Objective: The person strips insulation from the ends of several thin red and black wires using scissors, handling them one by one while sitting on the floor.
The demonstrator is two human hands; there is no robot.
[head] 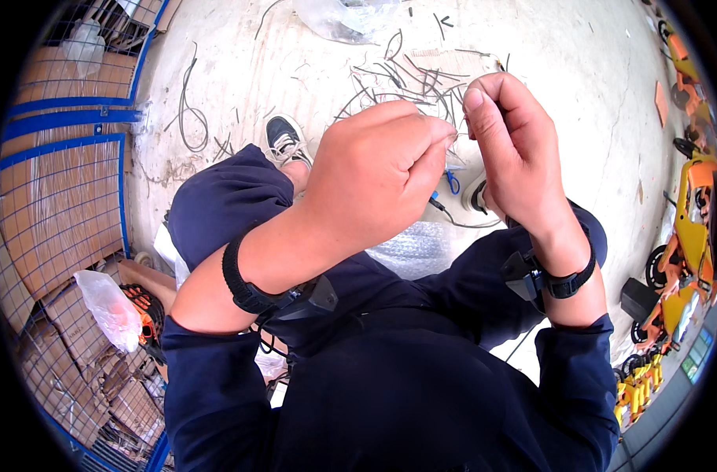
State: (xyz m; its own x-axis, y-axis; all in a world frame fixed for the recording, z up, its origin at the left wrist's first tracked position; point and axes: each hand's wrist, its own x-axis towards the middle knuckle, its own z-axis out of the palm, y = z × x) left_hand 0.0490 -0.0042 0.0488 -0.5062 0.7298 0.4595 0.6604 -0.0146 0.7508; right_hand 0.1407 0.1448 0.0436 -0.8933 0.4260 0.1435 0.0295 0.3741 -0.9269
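Observation:
Above my knees, my left hand (376, 171) has its thumb and index finger pinched together around the end of a thin wire (462, 134). The wire crosses the small gap to my right hand (514, 138), whose thumb and bent index finger are pinched near its other end. Most of the wire is hidden by the fingers. Beyond the hands, a loose pile of cut black wires (393, 74) lies on the concrete floor (240, 71). A blue loop-shaped handle (452, 182) shows below the fingertips, near a blue piece (434, 197) with a dark cable (461, 224).
Bubble wrap (414, 248) lies between my legs. A clear plastic bag (352, 20) is at the top, and a coiled black cable (188, 118) left of it. Blue mesh cages (125, 189) with cardboard stand at left. Yellow and orange ride-on vehicles (688, 218) line the right.

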